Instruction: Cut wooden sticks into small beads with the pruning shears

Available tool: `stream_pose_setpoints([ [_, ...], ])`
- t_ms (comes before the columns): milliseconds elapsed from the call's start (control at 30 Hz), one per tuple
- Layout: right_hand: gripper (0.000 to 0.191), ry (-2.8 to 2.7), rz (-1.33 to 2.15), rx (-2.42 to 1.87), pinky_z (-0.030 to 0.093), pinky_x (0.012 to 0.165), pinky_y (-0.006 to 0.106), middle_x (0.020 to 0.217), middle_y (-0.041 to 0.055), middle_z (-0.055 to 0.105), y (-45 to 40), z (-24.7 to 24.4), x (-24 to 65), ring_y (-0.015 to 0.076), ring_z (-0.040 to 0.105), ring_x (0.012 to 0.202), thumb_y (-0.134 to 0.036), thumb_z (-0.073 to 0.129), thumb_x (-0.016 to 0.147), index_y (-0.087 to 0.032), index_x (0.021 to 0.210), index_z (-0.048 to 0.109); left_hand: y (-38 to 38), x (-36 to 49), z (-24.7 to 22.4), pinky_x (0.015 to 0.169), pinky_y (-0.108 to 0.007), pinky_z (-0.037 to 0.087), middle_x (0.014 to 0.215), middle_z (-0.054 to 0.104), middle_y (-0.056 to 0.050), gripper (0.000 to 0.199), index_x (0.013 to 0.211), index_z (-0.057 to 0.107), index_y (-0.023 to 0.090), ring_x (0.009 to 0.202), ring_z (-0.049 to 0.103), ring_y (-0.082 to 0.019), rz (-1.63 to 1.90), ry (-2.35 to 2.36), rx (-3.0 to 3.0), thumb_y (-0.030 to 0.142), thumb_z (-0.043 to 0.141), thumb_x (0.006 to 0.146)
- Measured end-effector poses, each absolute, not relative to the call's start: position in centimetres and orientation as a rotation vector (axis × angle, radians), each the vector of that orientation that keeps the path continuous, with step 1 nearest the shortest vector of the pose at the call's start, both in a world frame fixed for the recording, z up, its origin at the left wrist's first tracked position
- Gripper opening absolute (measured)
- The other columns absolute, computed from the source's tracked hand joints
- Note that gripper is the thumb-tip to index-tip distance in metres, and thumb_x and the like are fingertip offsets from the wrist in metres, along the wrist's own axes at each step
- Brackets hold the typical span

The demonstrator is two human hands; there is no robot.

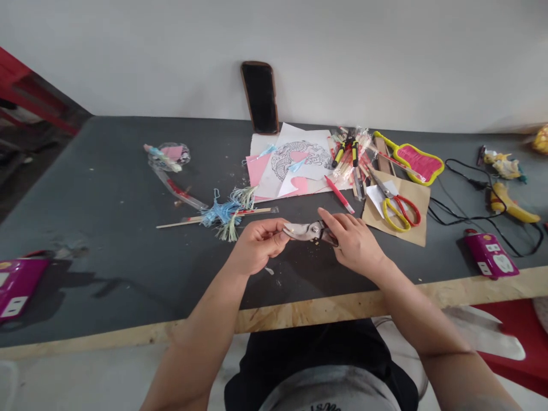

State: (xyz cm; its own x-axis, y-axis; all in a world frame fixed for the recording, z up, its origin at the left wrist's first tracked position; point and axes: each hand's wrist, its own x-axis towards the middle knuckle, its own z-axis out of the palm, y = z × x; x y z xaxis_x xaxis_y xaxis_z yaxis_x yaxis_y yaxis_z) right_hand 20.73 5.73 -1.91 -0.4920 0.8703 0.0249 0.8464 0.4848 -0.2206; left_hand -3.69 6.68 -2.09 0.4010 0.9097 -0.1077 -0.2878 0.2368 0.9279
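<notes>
My right hand point(358, 244) is wrapped round the handles of a pair of pruning shears point(305, 230), held just above the table near its front. The metal blades point left, towards my left hand point(262, 244). Thumb and fingers of that hand are pinched together right at the blade tips; whatever small thing they hold is hidden. A few tiny scraps lie on the table below the shears. Just beyond my left hand lie wooden sticks point(180, 223) with blue and pale green tassels point(222, 211). A red marker point(339, 195) lies beyond my right hand.
White and pink papers point(261, 171), one with a dragon drawing, lie at the back under a leaning phone point(260, 98). To the right are scissors point(398, 208) on brown paper, wrapped sticks, a yellow-rimmed pink paddle point(419, 162), a black cable and a purple box point(490, 254). Another purple box point(21, 285) stands left.
</notes>
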Motion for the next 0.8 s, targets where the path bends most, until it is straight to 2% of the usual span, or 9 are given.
stream_pose_setpoints([
  [200, 0.066, -2.571, 0.281, -1.597, 0.046, 0.087, 0.037, 0.108, 0.0115, 0.067, 5.47, -1.53, 20.30, 0.0270, 0.064, 0.099, -0.017, 0.051, 0.089, -0.019, 0.154, 0.042, 6.76, -3.24, -1.58, 0.040, -0.022, 0.014, 0.047, 0.039, 0.006, 0.037, 0.078, 0.075, 0.012, 0.041, 0.024, -0.004, 0.952, 0.807, 0.932, 0.046, 0.087, 0.070],
  [433, 0.061, -2.594, 0.319, -1.701, 0.046, 0.081, 0.031, 0.101, 0.0093, 0.069, 5.50, -1.46, 20.03, 0.0237, 0.066, 0.091, -0.013, 0.052, 0.084, -0.021, 0.145, 0.050, 6.77, -2.99, -1.99, 0.041, -0.020, 0.015, 0.045, 0.035, 0.008, 0.036, 0.076, 0.071, 0.012, 0.041, 0.024, -0.004, 0.910, 0.931, 0.854, 0.044, 0.086, 0.070],
  [633, 0.062, -2.595, 0.439, -1.707, 0.047, 0.080, 0.031, 0.103, 0.0086, 0.069, 5.48, -0.96, 19.79, 0.0241, 0.067, 0.094, -0.012, 0.050, 0.082, -0.021, 0.144, 0.049, 6.62, -2.80, -1.89, 0.042, -0.020, 0.016, 0.044, 0.035, 0.008, 0.037, 0.074, 0.070, 0.013, 0.041, 0.024, -0.004, 0.962, 0.941, 0.883, 0.047, 0.085, 0.070],
  [800, 0.068, -2.537, 0.392, -1.716, 0.047, 0.086, 0.035, 0.121, 0.0125, 0.067, 5.59, -1.22, 19.72, 0.0266, 0.066, 0.104, -0.012, 0.050, 0.082, -0.021, 0.149, 0.044, 6.70, -2.81, -2.29, 0.044, -0.021, 0.022, 0.049, 0.043, 0.006, 0.031, 0.079, 0.071, 0.014, 0.044, 0.033, -0.006, 1.046, 0.989, 0.955, 0.041, 0.084, 0.071],
])
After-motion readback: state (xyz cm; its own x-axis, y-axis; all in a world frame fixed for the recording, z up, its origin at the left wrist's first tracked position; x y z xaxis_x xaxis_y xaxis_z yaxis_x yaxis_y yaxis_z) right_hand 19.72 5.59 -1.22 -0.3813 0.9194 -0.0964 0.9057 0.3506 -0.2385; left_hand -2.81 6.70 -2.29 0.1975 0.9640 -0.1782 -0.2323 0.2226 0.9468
